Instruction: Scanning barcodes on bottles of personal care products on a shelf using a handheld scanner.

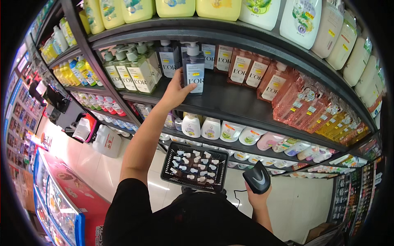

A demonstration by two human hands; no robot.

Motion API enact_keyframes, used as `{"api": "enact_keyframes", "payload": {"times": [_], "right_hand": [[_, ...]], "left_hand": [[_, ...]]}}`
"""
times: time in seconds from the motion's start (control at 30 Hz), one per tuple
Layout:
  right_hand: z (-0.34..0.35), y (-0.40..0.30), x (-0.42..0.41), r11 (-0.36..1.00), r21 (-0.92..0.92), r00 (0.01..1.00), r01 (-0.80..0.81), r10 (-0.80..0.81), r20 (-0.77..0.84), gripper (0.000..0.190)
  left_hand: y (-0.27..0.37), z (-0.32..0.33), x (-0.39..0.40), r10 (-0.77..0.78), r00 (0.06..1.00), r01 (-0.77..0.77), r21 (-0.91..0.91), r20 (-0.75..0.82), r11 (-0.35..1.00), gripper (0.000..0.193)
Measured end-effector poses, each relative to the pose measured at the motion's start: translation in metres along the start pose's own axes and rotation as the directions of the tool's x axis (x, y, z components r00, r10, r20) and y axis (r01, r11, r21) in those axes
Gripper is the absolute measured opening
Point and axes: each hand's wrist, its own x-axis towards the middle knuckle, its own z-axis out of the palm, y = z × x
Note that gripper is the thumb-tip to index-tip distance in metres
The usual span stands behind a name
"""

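Note:
My left hand [176,89] reaches to the middle shelf and grips a dark blue pump bottle [194,67] with a pale label and a yellow sticker. The bottle stands upright at the shelf's front; whether its base touches the board I cannot tell. Behind it are more blue pump bottles [168,60], partly hidden. Low on the right, my right hand [258,195] holds a black handheld barcode scanner [258,178], its cord hanging at the left. Between my arms, a black plastic basket [164,172] is filled with several pump bottles [194,163], of which mainly the white tops show.
Green pump bottles [138,77] stand left on the same shelf, pink ones [246,69] and bagged refill packs [307,104] to the right. Large bottles [175,7] line the shelf above. White bottles [211,127] fill the one below. A chest freezer [58,200] and a white jerrycan [107,140] are at left.

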Motion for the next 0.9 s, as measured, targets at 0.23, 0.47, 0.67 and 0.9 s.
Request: {"api": "enact_keyframes", "payload": {"times": [0.23, 0.47, 0.67, 0.9], "right_hand": [[-0.027, 0.012, 0.021, 0.989, -0.064, 0.990, 0.130, -0.127, 0.061, 0.060], [-0.046, 0.034, 0.025, 1.000, -0.020, 1.000, 0.012, -0.012, -0.024, 0.059], [-0.042, 0.040, 0.024, 0.983, -0.078, 0.976, 0.167, -0.176, -0.132, 0.035], [-0.016, 0.030, 0.013, 0.996, 0.070, 0.989, -0.054, 0.063, -0.134, 0.036]], "left_hand": [[0.041, 0.045, -0.016, 0.373, 0.775, -0.010, 0.581, -0.510, 0.814, 0.110], [0.038, 0.071, 0.006, 0.462, 0.717, 0.066, 0.711, -0.521, 0.700, 0.109], [0.036, 0.037, -0.008, 0.452, 0.679, 0.127, 0.699, -0.578, 0.704, 0.097], [0.031, 0.008, -0.022, 0.449, 0.712, 0.113, 0.719, -0.540, 0.686, 0.099]]}}
